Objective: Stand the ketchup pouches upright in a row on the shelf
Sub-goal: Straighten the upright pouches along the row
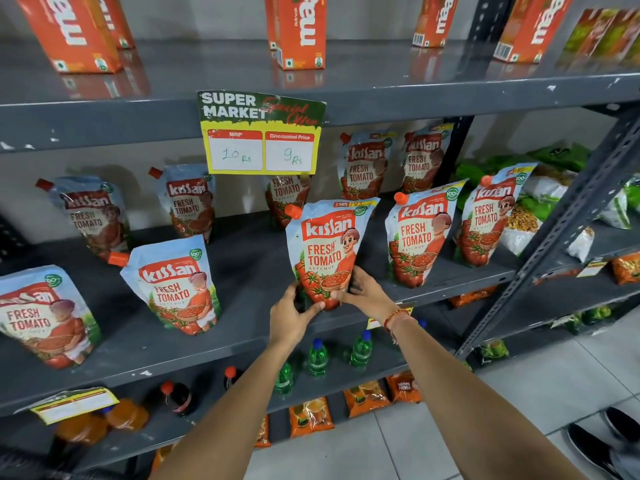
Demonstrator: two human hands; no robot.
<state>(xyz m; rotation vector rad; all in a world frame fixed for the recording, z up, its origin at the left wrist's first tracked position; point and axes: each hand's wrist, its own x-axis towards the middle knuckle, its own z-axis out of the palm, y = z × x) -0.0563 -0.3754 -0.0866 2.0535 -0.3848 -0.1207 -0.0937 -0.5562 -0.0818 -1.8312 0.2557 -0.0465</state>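
1. A pale-blue and red plastic ketchup pouch with an orange corner spout [327, 252] is held upright at its base, gripped from both sides: the left hand [294, 315] is closed around its lower left corner, the right hand [363, 289] around its lower right, fingers curled behind and thumbs across the front.
2. The low two-handed grip is judged to be for settling the flat bottom gusset onto the dark grey metal shelf [242, 271] so that the pouch stands unaided; whether the base already touches the shelf cannot be told.
3. Just right of the hands, two matching pouches [417, 237] are seen standing in a front row; the held one is lined up as the next in that row.
4. Left of the hands, another front pouch [176, 285] stands well apart, leaving bare shelf between as open room for further pouches.
5. Beyond the hands, a back row of pouches [367, 166] leans near the wall; clearance behind the held pouch looks ample.
6. Above, a yellow and green paper price card [261, 133] hangs from the upper shelf's edge, close over the spout. The front lip of the shelf lies just under the wrists, so a forward tip is judged the main risk.
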